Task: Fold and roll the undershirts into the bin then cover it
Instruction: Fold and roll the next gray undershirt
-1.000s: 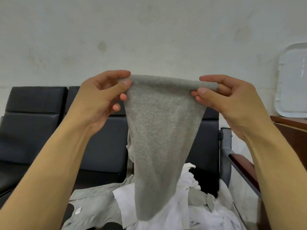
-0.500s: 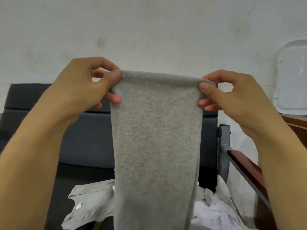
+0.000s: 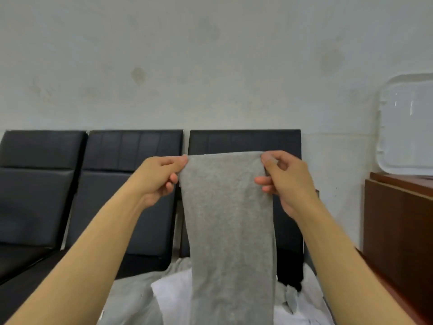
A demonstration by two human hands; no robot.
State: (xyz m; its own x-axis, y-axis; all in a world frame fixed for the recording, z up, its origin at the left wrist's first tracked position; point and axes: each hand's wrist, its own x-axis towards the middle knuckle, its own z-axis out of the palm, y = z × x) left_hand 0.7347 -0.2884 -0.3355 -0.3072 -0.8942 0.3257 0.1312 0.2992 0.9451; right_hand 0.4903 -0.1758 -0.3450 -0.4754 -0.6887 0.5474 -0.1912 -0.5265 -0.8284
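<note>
1. A long grey knit undershirt folded into a narrow strip (image 3: 228,231) is held up in the air in front of a row of black padded seats (image 3: 131,188), with a pale wall behind.
2. The left hand (image 3: 157,179) pinches the strip's top left corner between thumb and fingers; the right hand (image 3: 284,181) pinches the top right corner the same way. Both hands are closed on the cloth and the top edge is stretched level between them.
3. The strip hangs straight down, and its lower end is cut off by the bottom of the view.
4. Below it, a loose heap of grey and white undershirts (image 3: 150,299) lies on the front edge of the right-hand seat.
5. A clear plastic lid (image 3: 407,127) leans against the wall at the right, above a brown wooden cabinet (image 3: 398,226). No bin is visible.
6. The step appears to be squaring the fold before rolling. It is likely done best if the top edge is kept taut and level and the side edges are allowed to hang aligned.
7. The strip should probably then be laid flat on a clear part of the seat, so that a tight roll can be started.
</note>
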